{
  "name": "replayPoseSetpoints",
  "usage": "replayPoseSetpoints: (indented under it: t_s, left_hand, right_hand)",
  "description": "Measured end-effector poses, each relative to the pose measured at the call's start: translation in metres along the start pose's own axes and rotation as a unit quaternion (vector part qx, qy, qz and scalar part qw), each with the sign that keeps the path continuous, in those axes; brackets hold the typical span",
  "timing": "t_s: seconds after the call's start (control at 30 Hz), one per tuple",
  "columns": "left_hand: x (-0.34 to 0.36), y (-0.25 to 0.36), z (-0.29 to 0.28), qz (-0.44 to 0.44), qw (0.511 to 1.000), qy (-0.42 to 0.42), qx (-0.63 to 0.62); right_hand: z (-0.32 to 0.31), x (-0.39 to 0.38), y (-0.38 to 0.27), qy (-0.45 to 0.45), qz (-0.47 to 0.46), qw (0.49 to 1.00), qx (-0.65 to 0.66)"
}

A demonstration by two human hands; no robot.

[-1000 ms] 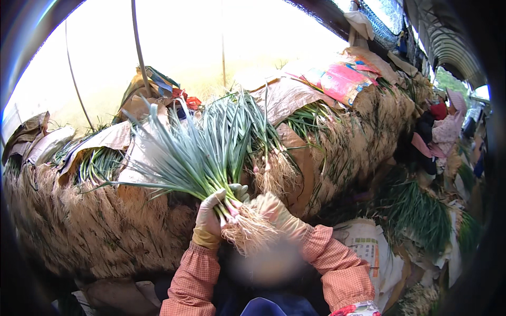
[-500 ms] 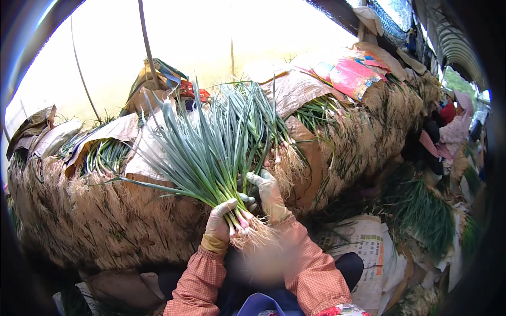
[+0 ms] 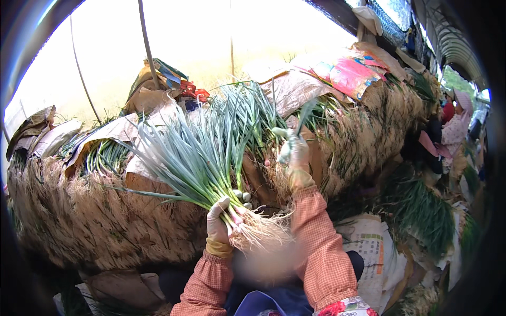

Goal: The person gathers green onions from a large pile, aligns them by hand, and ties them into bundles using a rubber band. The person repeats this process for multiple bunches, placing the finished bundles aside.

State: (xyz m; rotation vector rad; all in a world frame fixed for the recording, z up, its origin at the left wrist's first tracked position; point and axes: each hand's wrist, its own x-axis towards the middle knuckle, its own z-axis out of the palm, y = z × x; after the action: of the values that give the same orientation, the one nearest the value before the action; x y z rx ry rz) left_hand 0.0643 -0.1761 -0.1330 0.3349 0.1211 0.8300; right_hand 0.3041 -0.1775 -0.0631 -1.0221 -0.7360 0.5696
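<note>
Head view: one bunch (image 3: 211,176) of scallions, gripped by the left hand (image 3: 219,226)!

Thumb in front, fingertips round the far side, that gloved hand clamps the stems low, roots splaying right, leaves fanning up-left before the heap (image 3: 116,221). And the right hand (image 3: 295,152), gloved too, is up to the right of the bunch, fingers bent; one blurred leaf (image 3: 307,113) shows just above, but whether it's held, I cannot tell. Another clump (image 3: 253,108) lies just behind; three poles (image 3: 148,42) at the back, one pink sack (image 3: 348,76) on top, one co-worker (image 3: 456,126) far right!
</note>
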Motion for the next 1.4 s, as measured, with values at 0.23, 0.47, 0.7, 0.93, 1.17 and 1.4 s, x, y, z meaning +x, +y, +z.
replayPoseSetpoints:
  t_s: [0.23, 0.47, 0.7, 0.93, 1.17, 1.4]
  left_hand:
    - [-0.003, 0.005, 0.010, -0.020, 0.998, -0.059, -0.001]
    - [0.026, 0.002, -0.036, -0.058, 0.997, -0.035, 0.024]
    - [0.013, 0.007, -0.047, -0.063, 0.994, -0.038, 0.082]
    - [0.010, 0.004, -0.034, -0.074, 0.990, -0.108, 0.059]
    - [0.003, -0.005, -0.047, -0.057, 0.996, -0.046, 0.048]
    - [-0.021, -0.001, -0.020, -0.103, 0.988, -0.092, -0.073]
  right_hand:
    - [0.006, -0.039, 0.033, -0.142, 0.106, 0.878, -0.444]
    - [-0.002, -0.065, 0.050, -0.161, 0.191, 0.955, -0.157]
    - [0.040, -0.074, 0.066, -0.049, 0.292, 0.950, 0.098]
    - [0.035, -0.076, 0.057, -0.108, 0.340, 0.915, 0.187]
    - [0.046, -0.075, 0.073, -0.064, 0.208, 0.932, 0.289]
    - [-0.008, -0.016, 0.004, 0.069, 0.003, 0.990, 0.121]
